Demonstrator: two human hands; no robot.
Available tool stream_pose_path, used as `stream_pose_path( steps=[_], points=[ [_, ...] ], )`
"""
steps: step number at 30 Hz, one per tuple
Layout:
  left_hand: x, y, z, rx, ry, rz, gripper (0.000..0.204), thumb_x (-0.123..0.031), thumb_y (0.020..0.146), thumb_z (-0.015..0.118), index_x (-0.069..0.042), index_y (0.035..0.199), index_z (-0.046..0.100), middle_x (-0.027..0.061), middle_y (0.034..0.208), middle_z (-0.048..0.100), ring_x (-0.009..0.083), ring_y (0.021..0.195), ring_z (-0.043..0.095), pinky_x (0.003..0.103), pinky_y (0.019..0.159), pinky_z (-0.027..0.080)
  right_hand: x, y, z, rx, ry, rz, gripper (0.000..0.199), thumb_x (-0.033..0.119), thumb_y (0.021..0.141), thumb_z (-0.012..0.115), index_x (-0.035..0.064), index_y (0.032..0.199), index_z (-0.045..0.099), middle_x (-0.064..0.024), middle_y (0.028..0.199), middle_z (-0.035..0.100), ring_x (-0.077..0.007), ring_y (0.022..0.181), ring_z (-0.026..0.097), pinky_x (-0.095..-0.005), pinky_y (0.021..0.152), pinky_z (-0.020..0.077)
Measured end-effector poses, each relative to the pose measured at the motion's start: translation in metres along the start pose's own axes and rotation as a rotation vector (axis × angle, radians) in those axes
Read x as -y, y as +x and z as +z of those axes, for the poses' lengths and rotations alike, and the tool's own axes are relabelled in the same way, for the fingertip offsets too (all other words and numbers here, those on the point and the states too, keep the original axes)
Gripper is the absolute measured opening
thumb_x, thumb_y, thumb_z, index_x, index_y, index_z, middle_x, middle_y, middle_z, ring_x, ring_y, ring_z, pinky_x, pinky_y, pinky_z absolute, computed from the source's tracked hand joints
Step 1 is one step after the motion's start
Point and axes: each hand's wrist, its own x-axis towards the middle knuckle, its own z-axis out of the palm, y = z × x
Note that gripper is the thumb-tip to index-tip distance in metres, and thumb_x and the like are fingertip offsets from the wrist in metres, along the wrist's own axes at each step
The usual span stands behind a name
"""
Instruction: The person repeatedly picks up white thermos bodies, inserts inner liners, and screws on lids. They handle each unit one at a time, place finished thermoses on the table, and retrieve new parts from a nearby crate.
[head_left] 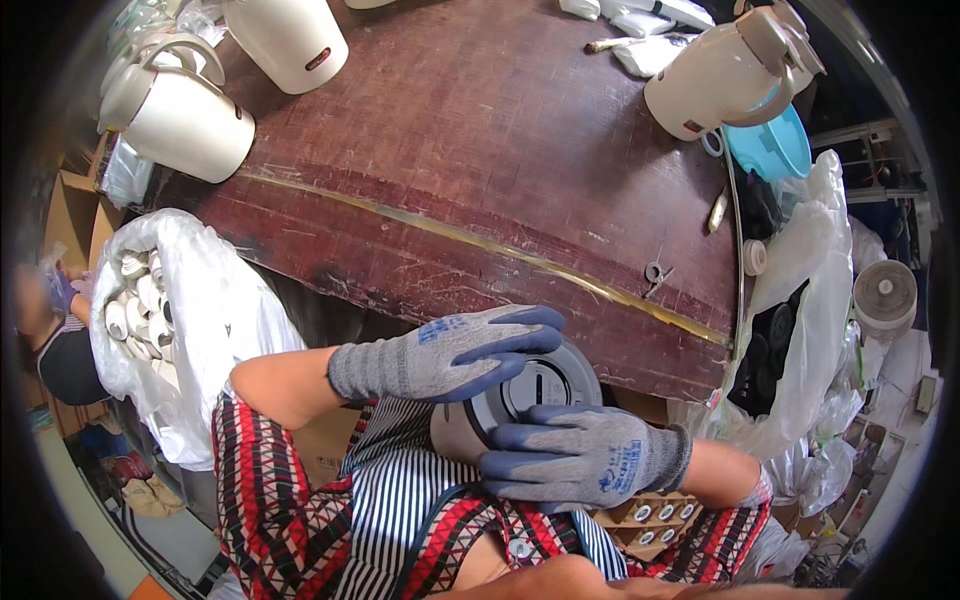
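A cream vacuum jug (452, 436) is tilted across my lap, its round grey end (573, 376) turned up, with a dark slot in the middle of that end. My left hand (455, 352), in a grey knit glove with blue-coated fingers, lies over the far left edge of this end, thumb and fingers curved along it. From the right, my right hand (585, 462), gloved alike, rests across the near side, fingers laid close together against the jug. Most of the jug's body is hidden by my hands and striped apron.
Cream jugs stand on the brown table at left (185, 135), far left (290, 45) and right (720, 75). A bag of white parts (145, 310) stands left; a bag of black parts (770, 350) right. A small grey ring-shaped piece (654, 272) lies on the tabletop, near a blue basin (775, 145).
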Motion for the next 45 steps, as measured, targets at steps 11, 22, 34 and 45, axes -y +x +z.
stream_pose_path(
  steps=[11, 22, 34, 45],
  points=[
    [0.031, 0.066, -0.012, 0.345, -0.567, -0.001, 0.045, -0.029, 0.107, 0.052, 0.001, 0.139, 0.063, 0.0196, 0.144, 0.061, 0.0290, 0.139, 0.053, 0.042, 0.118, 0.039, 0.019, 0.091, -0.004, -0.169, 0.192, 0.198, 0.068, 0.048, 0.099, 0.054, 0.0080, 0.153, 0.046, -0.0219, 0.158, 0.042, -0.0413, 0.147, 0.041, -0.0554, 0.122, 0.0298],
    [0.024, 0.052, -0.020, 0.390, -0.107, 0.117, 0.050, -0.034, 0.109, 0.048, -0.002, 0.147, 0.055, 0.0197, 0.155, 0.050, 0.0332, 0.143, 0.048, 0.044, 0.121, 0.035, 0.003, 0.049, -0.005, -0.114, 0.179, 0.189, 0.067, 0.046, 0.103, 0.050, 0.0048, 0.155, 0.043, -0.0234, 0.162, 0.038, -0.0396, 0.152, 0.034, -0.0534, 0.125, 0.0244],
    [0.021, 0.031, -0.005, 0.120, -0.611, -0.013, 0.053, -0.036, 0.104, 0.059, 0.002, 0.140, 0.061, 0.0202, 0.149, 0.056, 0.0301, 0.142, 0.049, 0.044, 0.120, 0.036, -0.131, -0.100, 0.020, -0.481, -0.410, 1.761, 0.036, 0.037, 0.085, 0.081, 0.0086, 0.103, 0.067, -0.0145, 0.105, 0.067, -0.0346, 0.094, 0.067, -0.0463, 0.082, 0.0533],
    [0.000, 0.013, 0.016, -0.110, -0.704, -0.164, 0.060, -0.033, 0.102, 0.058, 0.002, 0.150, 0.049, 0.0158, 0.146, 0.058, 0.0249, 0.133, 0.056, 0.038, 0.115, 0.042, -0.160, -0.098, 0.020, -0.489, -0.311, 1.406, 0.032, 0.025, 0.088, 0.073, 0.0100, 0.114, 0.060, -0.0182, 0.108, 0.070, -0.0409, 0.102, 0.068, -0.0505, 0.085, 0.0530]
  ],
)
